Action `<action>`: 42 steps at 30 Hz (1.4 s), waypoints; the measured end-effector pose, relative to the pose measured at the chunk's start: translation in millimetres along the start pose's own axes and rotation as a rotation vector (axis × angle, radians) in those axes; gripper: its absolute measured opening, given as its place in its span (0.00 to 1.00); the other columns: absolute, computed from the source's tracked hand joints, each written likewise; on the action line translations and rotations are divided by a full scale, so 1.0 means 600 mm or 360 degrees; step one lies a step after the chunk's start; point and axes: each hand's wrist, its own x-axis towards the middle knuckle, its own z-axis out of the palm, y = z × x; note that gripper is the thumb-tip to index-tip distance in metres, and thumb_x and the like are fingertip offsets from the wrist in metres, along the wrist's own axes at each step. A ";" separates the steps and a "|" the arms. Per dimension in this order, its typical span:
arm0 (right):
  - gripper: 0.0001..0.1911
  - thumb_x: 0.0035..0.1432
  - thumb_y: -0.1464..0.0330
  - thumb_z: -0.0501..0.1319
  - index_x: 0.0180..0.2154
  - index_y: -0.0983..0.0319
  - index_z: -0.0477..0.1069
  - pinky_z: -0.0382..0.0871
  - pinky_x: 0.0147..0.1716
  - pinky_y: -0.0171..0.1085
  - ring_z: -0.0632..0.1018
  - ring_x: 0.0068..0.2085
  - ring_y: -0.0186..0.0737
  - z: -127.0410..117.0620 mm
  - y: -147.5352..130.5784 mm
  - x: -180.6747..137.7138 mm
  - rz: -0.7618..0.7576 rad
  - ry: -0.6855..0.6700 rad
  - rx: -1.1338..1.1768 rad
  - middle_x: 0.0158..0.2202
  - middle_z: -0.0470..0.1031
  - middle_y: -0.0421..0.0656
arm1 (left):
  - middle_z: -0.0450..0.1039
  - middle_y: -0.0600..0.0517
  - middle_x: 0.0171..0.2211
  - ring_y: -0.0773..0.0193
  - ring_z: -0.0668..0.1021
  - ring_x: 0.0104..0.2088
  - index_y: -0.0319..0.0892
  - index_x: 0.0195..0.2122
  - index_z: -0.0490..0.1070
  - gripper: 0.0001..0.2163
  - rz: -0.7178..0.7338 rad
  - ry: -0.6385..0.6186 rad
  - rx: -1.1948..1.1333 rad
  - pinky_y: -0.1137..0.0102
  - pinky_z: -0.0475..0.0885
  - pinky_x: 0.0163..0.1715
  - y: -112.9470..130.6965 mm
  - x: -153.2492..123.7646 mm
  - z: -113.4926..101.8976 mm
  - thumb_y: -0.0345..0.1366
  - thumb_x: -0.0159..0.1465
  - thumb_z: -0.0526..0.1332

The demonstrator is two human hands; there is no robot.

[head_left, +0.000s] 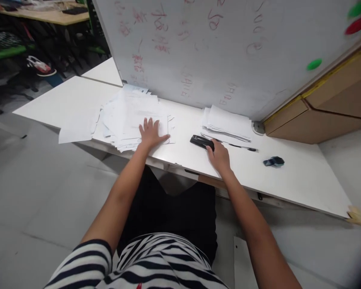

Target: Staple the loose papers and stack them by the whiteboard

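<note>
My left hand (151, 134) lies with its fingers spread on the right part of a spread-out pile of white papers (129, 112). Some sheets overhang the front edge of the white table (180, 152). In my right hand (220, 155) is a black stapler (201, 141), gripped at its right end and pointing left. Behind the stapler sits a neater stack of papers (228, 122), with a thin dark pen (242, 147) lying along its front. Farther right on the tabletop is a small dark blue object (273, 161) whose kind I cannot make out.
A whiteboard (180, 60) with red writing stands upright along the table's back. Green and red magnets cling to its right side, the nearest a green magnet (314, 64). A cardboard box (319, 104) is at the back right. Far left are another table (48, 16) and a blue bin (52, 78).
</note>
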 end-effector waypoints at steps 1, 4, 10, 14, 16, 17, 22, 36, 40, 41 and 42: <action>0.27 0.66 0.57 0.45 0.58 0.65 0.60 0.65 0.49 0.50 0.72 0.52 0.54 0.000 0.001 -0.001 0.0006 0.0005 0.0012 0.53 0.70 0.54 | 0.47 0.38 0.66 0.37 0.47 0.66 0.42 0.61 0.58 0.40 -0.0044 -0.0112 0.0024 0.41 0.39 0.60 -0.018 0.003 0.001 0.61 0.52 0.59; 0.27 0.66 0.56 0.45 0.58 0.64 0.60 0.65 0.49 0.50 0.72 0.52 0.54 0.000 0.001 -0.005 0.0022 0.0015 0.0008 0.54 0.70 0.54 | 0.48 0.42 0.67 0.44 0.49 0.66 0.44 0.61 0.56 0.35 -0.0075 -0.0174 -0.0001 0.45 0.40 0.62 -0.043 0.001 0.011 0.59 0.57 0.54; 0.27 0.66 0.56 0.45 0.59 0.64 0.60 0.65 0.49 0.51 0.71 0.52 0.54 -0.005 -0.006 -0.007 0.0039 -0.0013 0.0023 0.54 0.70 0.54 | 0.64 0.44 0.58 0.51 0.61 0.62 0.43 0.57 0.61 0.24 -0.0136 0.0137 -0.0273 0.52 0.47 0.63 -0.036 -0.008 0.013 0.50 0.66 0.46; 0.27 0.66 0.56 0.45 0.59 0.63 0.59 0.65 0.49 0.50 0.72 0.52 0.53 -0.009 -0.008 -0.007 0.0077 -0.0031 0.0028 0.54 0.70 0.53 | 0.71 0.43 0.51 0.50 0.68 0.56 0.43 0.52 0.66 0.23 -0.0187 0.0209 -0.0493 0.53 0.51 0.61 -0.040 -0.007 0.003 0.52 0.66 0.45; 0.27 0.66 0.56 0.45 0.59 0.64 0.60 0.65 0.48 0.50 0.72 0.51 0.53 -0.008 -0.008 -0.007 0.0075 -0.0023 0.0027 0.54 0.70 0.54 | 0.72 0.43 0.49 0.49 0.70 0.54 0.43 0.49 0.68 0.23 -0.0217 0.0252 -0.0589 0.52 0.54 0.60 -0.041 -0.007 -0.001 0.53 0.66 0.46; 0.27 0.65 0.56 0.45 0.59 0.64 0.60 0.65 0.48 0.50 0.72 0.51 0.53 -0.008 -0.008 -0.007 0.0071 -0.0017 0.0028 0.54 0.70 0.54 | 0.73 0.43 0.48 0.49 0.70 0.53 0.43 0.48 0.68 0.23 -0.0233 0.0273 -0.0641 0.52 0.56 0.59 -0.041 -0.008 -0.003 0.54 0.66 0.46; 0.27 0.65 0.56 0.45 0.58 0.64 0.61 0.65 0.48 0.50 0.72 0.50 0.54 -0.005 -0.006 -0.006 0.0055 -0.0005 0.0023 0.53 0.71 0.54 | 0.74 0.41 0.43 0.49 0.73 0.50 0.41 0.45 0.70 0.27 -0.0386 0.0397 -0.0927 0.56 0.65 0.51 -0.041 -0.017 -0.008 0.58 0.65 0.43; 0.27 0.65 0.55 0.44 0.59 0.62 0.60 0.65 0.47 0.51 0.73 0.50 0.54 -0.006 -0.006 -0.007 0.0062 0.0007 0.0049 0.52 0.71 0.54 | 0.64 0.53 0.22 0.63 0.70 0.30 0.42 0.25 0.66 0.17 -0.0481 0.0625 -0.1158 0.69 0.66 0.30 -0.055 -0.012 -0.002 0.50 0.62 0.56; 0.27 0.65 0.55 0.44 0.58 0.63 0.60 0.65 0.47 0.51 0.73 0.49 0.54 -0.006 -0.007 -0.008 0.0066 0.0016 0.0000 0.51 0.72 0.54 | 0.66 0.54 0.22 0.64 0.71 0.29 0.41 0.26 0.68 0.15 -0.0525 0.0630 -0.1292 0.71 0.65 0.28 -0.051 -0.012 -0.004 0.48 0.60 0.58; 0.27 0.65 0.55 0.44 0.58 0.63 0.60 0.64 0.46 0.51 0.73 0.49 0.54 -0.006 -0.006 -0.009 0.0084 0.0028 -0.0020 0.51 0.72 0.54 | 0.66 0.54 0.22 0.64 0.71 0.29 0.41 0.26 0.69 0.15 -0.0537 0.0631 -0.1330 0.71 0.65 0.28 -0.049 -0.013 -0.005 0.48 0.60 0.59; 0.27 0.65 0.55 0.44 0.58 0.63 0.60 0.64 0.46 0.51 0.73 0.49 0.55 -0.006 -0.006 -0.010 0.0110 0.0047 -0.0040 0.50 0.72 0.54 | 0.66 0.54 0.22 0.64 0.71 0.30 0.41 0.27 0.69 0.14 -0.0547 0.0633 -0.1365 0.72 0.65 0.28 -0.047 -0.014 -0.007 0.48 0.59 0.60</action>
